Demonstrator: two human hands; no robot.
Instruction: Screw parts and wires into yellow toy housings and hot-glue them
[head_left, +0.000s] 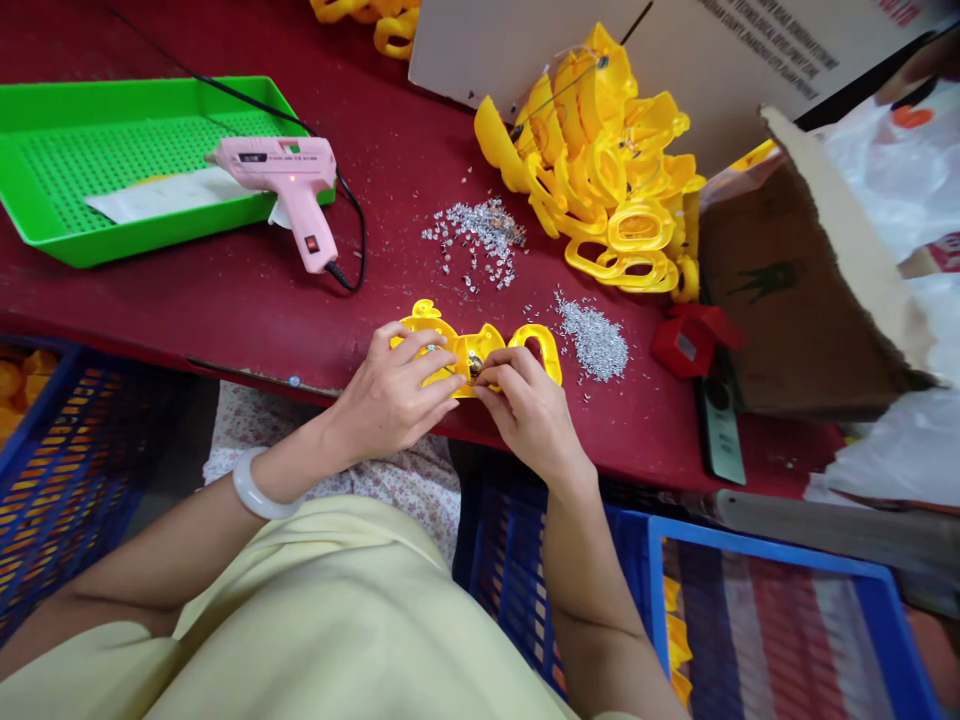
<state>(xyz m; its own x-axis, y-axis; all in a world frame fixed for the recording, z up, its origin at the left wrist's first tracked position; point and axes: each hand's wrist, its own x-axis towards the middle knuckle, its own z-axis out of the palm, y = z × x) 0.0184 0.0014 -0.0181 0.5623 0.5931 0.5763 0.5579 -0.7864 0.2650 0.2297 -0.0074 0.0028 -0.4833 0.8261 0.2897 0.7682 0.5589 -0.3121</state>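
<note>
Top: pale yellow top [300,610], nearest camera, both forearms out over blue plastic crates [570,590].
Left hand [390,395]: clenched grip on yellow plastic frame [480,345].
Right hand [532,415]: fingertips [499,372] pinching small gold-coloured piece [475,366] at frame's middle.
Frame position: front edge of red worktop [375,250], about centre.
Just right: silver glitter pile [592,340].
Back-left: pink glue gun [277,185] across rim of green tray [150,235].
Back-right: heap of yellow frames [592,170].
</note>
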